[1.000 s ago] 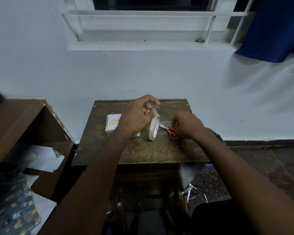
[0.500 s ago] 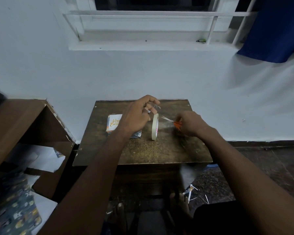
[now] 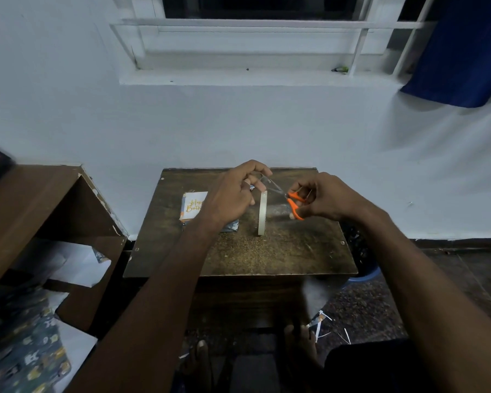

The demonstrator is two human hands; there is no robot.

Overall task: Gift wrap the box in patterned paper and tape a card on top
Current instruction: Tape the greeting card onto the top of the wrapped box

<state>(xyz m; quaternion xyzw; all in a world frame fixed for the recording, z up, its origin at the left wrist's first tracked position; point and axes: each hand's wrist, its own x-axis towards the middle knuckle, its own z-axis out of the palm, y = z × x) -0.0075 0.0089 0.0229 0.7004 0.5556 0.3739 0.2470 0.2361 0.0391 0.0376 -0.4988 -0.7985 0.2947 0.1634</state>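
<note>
A roll of clear tape (image 3: 262, 213) stands on edge in the middle of the small wooden table (image 3: 281, 251). My left hand (image 3: 234, 191) pinches a strip of tape pulled up from the roll. My right hand (image 3: 325, 198) grips orange-handled scissors (image 3: 294, 204), and their blades point left at the strip just above the roll. Behind my left wrist lies the wrapped box (image 3: 230, 225) with a white "Happy Birthday" card (image 3: 194, 206) on top, partly hidden by my hand.
A brown shelf unit (image 3: 40, 211) stands at the left with white paper (image 3: 68, 265) inside. Patterned wrapping paper (image 3: 26, 355) lies at the lower left. Paper scraps (image 3: 323, 327) litter the floor by my feet. A blue bin (image 3: 363, 275) sits right of the table.
My right hand picked the scissors up off the table and brought the blades to the tape strip. My left hand stayed up, holding the strip.
</note>
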